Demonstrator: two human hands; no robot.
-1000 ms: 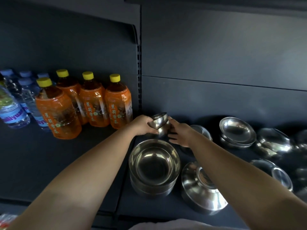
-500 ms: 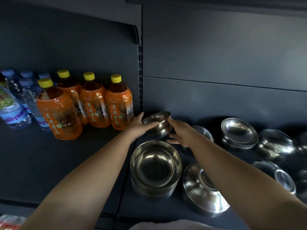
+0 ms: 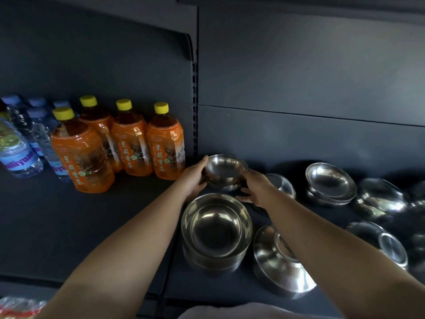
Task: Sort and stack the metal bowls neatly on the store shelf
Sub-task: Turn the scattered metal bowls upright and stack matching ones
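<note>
From the head cam, you're maybe halfway through this. Your left hand (image 3: 192, 178) and right hand (image 3: 254, 189) are cupped on either side of a small bowl (image 3: 225, 167) at the back of the shelf (image 3: 92, 226), fingers curled against its rim and sides, and it sits nested on at least one more small bowl under it, so that little stack looks about settled. Whether you're really gripping or just steadying it, I can't tell. In front of it there's a big bowl stack (image 3: 216, 231), upright, a few nested, nothing in the top one. Looks done to me. What's left: an upside-down bowl (image 3: 280, 261) just beside the big stack under your right forearm, another flipped one (image 3: 281, 185) behind your right hand, a shallow stack (image 3: 330, 184) further right, and a loose jumble of tilted bowls (image 3: 381, 199) at the far right edge, some too dark to count. Every bowl showing its inside is empty. The orange tea bottles (image 3: 131, 141) and water bottles (image 3: 20, 143) on the left stand clear of your bowls.
</note>
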